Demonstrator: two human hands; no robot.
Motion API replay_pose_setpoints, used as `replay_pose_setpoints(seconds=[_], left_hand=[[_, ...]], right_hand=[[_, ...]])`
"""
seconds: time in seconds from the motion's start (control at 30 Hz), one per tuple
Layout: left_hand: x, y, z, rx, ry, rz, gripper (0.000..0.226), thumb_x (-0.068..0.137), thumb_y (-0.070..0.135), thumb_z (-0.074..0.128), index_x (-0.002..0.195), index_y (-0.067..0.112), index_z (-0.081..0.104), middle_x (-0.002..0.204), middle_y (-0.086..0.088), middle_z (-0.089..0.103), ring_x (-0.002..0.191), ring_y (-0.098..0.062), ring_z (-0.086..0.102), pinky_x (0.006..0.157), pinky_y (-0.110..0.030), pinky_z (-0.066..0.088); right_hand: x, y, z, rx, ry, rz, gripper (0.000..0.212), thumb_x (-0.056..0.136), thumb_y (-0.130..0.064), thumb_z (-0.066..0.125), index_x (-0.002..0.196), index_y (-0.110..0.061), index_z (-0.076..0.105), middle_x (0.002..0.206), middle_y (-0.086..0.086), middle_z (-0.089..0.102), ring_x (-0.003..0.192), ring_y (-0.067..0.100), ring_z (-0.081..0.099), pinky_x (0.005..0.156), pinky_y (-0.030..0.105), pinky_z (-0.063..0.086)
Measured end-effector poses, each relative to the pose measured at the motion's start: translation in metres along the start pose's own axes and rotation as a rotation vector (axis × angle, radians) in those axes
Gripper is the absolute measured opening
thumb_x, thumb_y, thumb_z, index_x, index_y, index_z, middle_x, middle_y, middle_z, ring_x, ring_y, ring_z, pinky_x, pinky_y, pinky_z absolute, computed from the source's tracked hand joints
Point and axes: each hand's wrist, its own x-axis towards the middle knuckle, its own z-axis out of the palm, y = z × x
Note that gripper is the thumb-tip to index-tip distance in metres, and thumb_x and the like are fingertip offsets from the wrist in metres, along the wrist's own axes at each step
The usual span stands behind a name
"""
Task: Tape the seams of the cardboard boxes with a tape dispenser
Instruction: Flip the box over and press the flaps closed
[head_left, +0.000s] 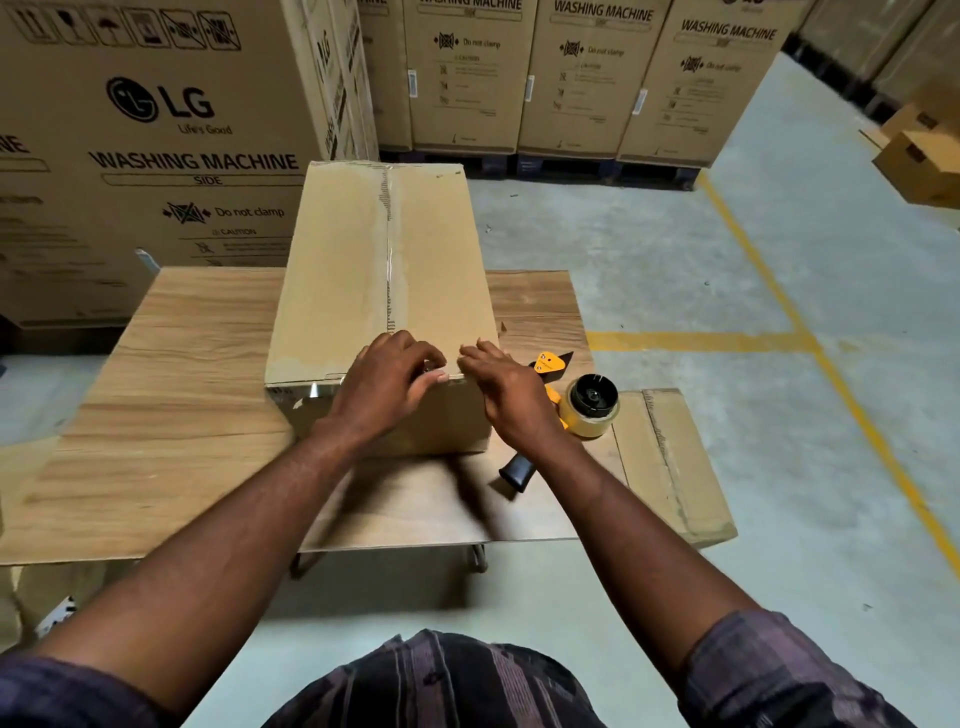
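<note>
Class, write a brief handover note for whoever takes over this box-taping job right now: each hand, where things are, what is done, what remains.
Left hand: fingers bent over the near top edge of the cardboard box, at the seam's end; grip unclear.
Right hand: fingers straight, touching the same edge.
Tape dispenser: lies unheld on the table, right of the box.
Done: a strip seems to run along the top seam.
To do: probably press the near end down; other seams cannot be seen.

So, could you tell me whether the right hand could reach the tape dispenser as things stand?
Probably yes: the tape dispenser lies on the table right beside the right hand, its black handle exposed, with nothing between them.
</note>
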Motion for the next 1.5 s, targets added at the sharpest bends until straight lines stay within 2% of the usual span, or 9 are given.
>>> replay_pose_setpoints(seconds=[0.17,0.3,0.4,0.6,0.8,1.03,1.17,1.27,1.5], left_hand=[[-0.017,-0.008,0.002,0.05,0.003,0.045,0.036,0.086,0.026,0.075,0.121,0.027,0.065,0.103,0.0,0.057,0.094,-0.024,0.052,0.082,-0.04,0.049],[-0.021,-0.007,-0.003,-0.032,-0.009,0.011,0.035,0.084,0.032,0.077,0.117,0.027,0.067,0.105,0.002,0.058,0.098,-0.023,0.053,0.084,-0.038,0.045],[-0.02,-0.01,-0.008,-0.022,0.03,-0.03,0.019,0.089,0.038,0.072,0.105,0.028,0.068,0.1,0.003,0.06,0.096,-0.023,0.055,0.082,-0.04,0.047],[-0.031,-0.02,-0.011,-0.023,-0.032,-0.063,0.048,0.075,0.018,0.084,0.118,0.026,0.066,0.109,0.001,0.057,0.102,-0.022,0.051,0.087,-0.034,0.043],[-0.03,-0.029,-0.024,-0.052,0.019,-0.108,0.025,0.084,0.033,0.078,0.107,0.026,0.069,0.104,0.002,0.062,0.101,-0.025,0.057,0.084,-0.04,0.043],[-0.041,-0.043,-0.03,-0.005,-0.058,-0.145,0.05,0.074,0.02,0.085,0.119,0.027,0.064,0.112,0.0,0.058,0.105,-0.025,0.052,0.09,-0.041,0.044],[-0.04,-0.045,-0.034,-0.082,0.011,-0.104,0.027,0.085,0.042,0.072,0.107,0.027,0.067,0.103,0.003,0.061,0.1,-0.023,0.055,0.087,-0.043,0.045],[-0.044,-0.056,-0.04,-0.025,0.06,-0.142,0.018,0.087,0.037,0.073,0.102,0.028,0.068,0.1,0.005,0.062,0.099,-0.023,0.056,0.086,-0.044,0.043],[-0.064,-0.071,-0.049,0.046,0.029,-0.166,0.047,0.075,0.02,0.084,0.116,0.03,0.065,0.11,0.004,0.057,0.106,-0.022,0.052,0.088,-0.038,0.034]], right_hand=[[-0.016,0.004,0.018,-0.105,0.056,-0.011,0.072,0.071,0.024,0.054,0.138,0.0,0.058,0.15,0.016,0.053,0.145,0.037,0.041,0.121,0.057,0.027],[-0.005,-0.01,0.018,-0.149,0.189,-0.104,0.021,0.094,-0.015,0.067,0.112,-0.007,0.074,0.122,0.01,0.071,0.116,0.034,0.062,0.105,0.056,0.045],[0.006,-0.016,0.017,-0.11,0.232,-0.124,0.013,0.094,-0.022,0.07,0.1,-0.013,0.077,0.104,0.004,0.071,0.096,0.029,0.059,0.082,0.046,0.05],[-0.003,0.0,0.018,-0.041,0.166,-0.098,0.037,0.082,0.003,0.072,0.115,-0.013,0.074,0.116,0.002,0.068,0.106,0.026,0.055,0.089,0.043,0.046],[0.018,-0.034,0.022,-0.154,0.174,0.044,0.02,0.088,-0.042,0.075,0.093,-0.023,0.073,0.097,-0.001,0.064,0.096,0.025,0.054,0.081,0.041,0.041],[0.012,-0.038,0.033,-0.258,0.13,0.07,0.034,0.075,-0.028,0.083,0.104,-0.025,0.066,0.108,0.001,0.058,0.102,0.027,0.051,0.082,0.041,0.039],[0.027,-0.056,0.034,-0.216,0.106,0.049,0.027,0.083,-0.04,0.077,0.101,-0.023,0.067,0.102,0.001,0.062,0.1,0.024,0.049,0.079,0.04,0.036],[0.041,-0.068,0.042,-0.213,0.04,0.04,0.019,0.089,-0.04,0.072,0.097,-0.023,0.071,0.097,0.001,0.064,0.099,0.026,0.054,0.081,0.041,0.04],[0.03,-0.061,0.046,-0.223,0.007,0.057,0.031,0.079,-0.029,0.078,0.108,-0.027,0.068,0.107,-0.001,0.059,0.104,0.024,0.048,0.086,0.042,0.041]])
